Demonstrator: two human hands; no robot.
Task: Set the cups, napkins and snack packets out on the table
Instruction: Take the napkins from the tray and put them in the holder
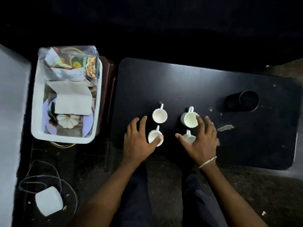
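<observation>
Cups point(159, 115) stand upright, handles pointing away; both hands' fingers point(144, 123) spread apart, gripping nothing.

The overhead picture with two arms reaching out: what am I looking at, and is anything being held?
No machine here: a person wears a camera on the head, looking down at their own hands. On the black rounded table stand four small white handled cups. The left hand touches the near-left cup; the right hand spreads over the near-right cup and touches the far-right cup. Nothing is lifted. Beside the table a white plastic tub holds folded white napkins and colourful snack packets.
</observation>
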